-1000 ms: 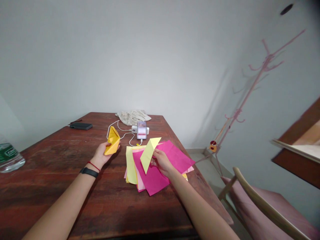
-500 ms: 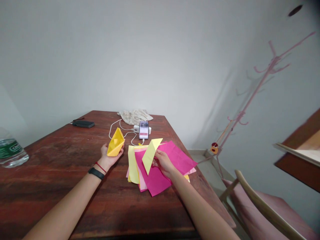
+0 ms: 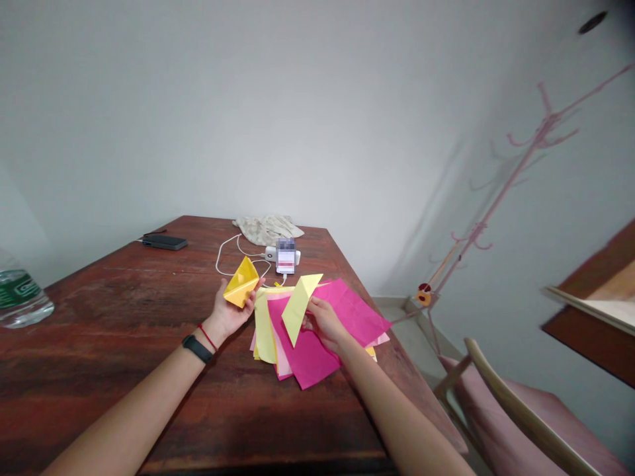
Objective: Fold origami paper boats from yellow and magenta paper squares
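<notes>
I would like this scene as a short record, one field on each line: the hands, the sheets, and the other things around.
Left hand: holds yellow folded paper
Left wrist: black band, red string
Right hand: holds pale yellow folded paper over the sheets
Sheets: loose stack, magenta uppermost, pale yellow and pink at edges
Behind sheets: phone, crumpled cloth
Table's left side: dark device, green-labelled bottle
Right of table: chair, pink coat rack
</notes>
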Motion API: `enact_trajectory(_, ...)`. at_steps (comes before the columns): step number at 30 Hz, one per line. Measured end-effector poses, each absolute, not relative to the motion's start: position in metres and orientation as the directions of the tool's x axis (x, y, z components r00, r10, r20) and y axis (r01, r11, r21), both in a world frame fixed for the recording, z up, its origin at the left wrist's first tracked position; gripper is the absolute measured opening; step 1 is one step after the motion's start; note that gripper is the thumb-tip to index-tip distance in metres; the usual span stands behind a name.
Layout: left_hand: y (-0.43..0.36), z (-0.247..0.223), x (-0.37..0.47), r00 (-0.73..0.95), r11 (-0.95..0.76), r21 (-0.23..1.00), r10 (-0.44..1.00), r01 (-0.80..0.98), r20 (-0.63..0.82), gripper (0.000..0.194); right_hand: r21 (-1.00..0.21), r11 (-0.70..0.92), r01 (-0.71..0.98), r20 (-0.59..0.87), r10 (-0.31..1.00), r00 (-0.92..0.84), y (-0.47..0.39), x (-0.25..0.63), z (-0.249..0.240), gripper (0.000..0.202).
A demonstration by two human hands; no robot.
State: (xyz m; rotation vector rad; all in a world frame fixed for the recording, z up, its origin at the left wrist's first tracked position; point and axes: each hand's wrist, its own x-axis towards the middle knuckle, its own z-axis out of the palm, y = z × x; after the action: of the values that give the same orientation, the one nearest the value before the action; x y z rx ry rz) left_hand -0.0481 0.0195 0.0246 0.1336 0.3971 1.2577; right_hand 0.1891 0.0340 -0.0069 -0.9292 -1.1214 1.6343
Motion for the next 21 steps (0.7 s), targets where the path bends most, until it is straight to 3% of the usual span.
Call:
enact_trajectory(5,0.018,0.026,-0.044,0.275,0.308,0.457,0.951,-0.834,-0.138,0.056,-0.949,-0.173,-0.263,-0.092,0.952,-0.293,0.033,0.189,-0.006,0.026)
enact_trajectory(11,0.017,0.027,-0.029,0.200,0.154,0.718,0.980,-0.678,-0.022,0.059,-0.944,-0.180,-0.277,-0.095,0.951,-0.293,0.032,0.189,-0.005,0.026)
enact_trajectory(18,0.022,0.005,-0.015,0.097,0.076,0.861,0.995,-0.502,-0.032,0.061,-0.943,-0.147,-0.300,-0.051,0.952,-0.303,0.026,0.188,-0.001,0.031)
enact_trajectory(21,0.026,-0.003,-0.010,0.130,0.038,0.880,0.991,-0.473,0.027,0.065,-0.951,-0.129,-0.281,-0.030,0.942,-0.333,0.027,0.188,-0.003,0.031)
